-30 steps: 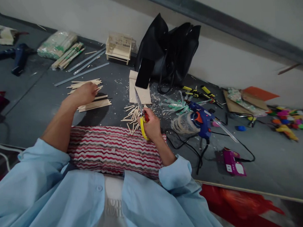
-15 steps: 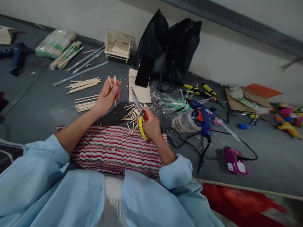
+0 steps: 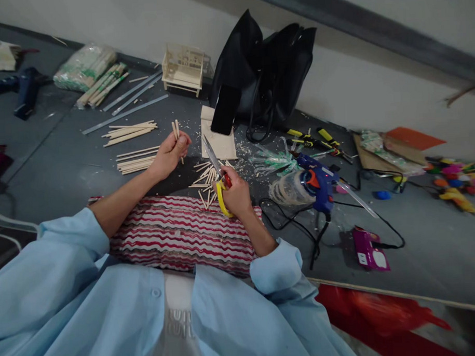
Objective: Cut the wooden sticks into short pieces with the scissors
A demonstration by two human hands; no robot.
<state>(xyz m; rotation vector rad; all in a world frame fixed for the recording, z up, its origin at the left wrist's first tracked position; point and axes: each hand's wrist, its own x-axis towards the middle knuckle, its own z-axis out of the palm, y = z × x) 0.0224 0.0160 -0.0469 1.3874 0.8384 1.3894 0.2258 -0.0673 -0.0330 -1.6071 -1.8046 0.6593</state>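
My left hand (image 3: 169,154) is closed on two thin wooden sticks (image 3: 176,130), held upright above the grey floor. My right hand (image 3: 234,193) grips yellow-and-red scissors (image 3: 217,171), blades pointing up and away, just right of the sticks. A heap of short cut stick pieces (image 3: 207,181) lies on the floor between the two hands. Long wooden sticks (image 3: 133,148) lie in loose rows left of my left hand. A red-and-white striped cloth (image 3: 177,234) lies right in front of me.
A black bag (image 3: 265,76) with a dark phone (image 3: 225,110) leaning on it stands ahead, beside a small stick-built model (image 3: 183,68). A blue glue gun (image 3: 317,183), its cord, a purple plug block (image 3: 368,243), pliers and coloured bits lie to the right.
My left hand left the stick rows, lifted two sticks and brought them toward the scissors. Over the last half second it barely shifted. The right hand stayed put.
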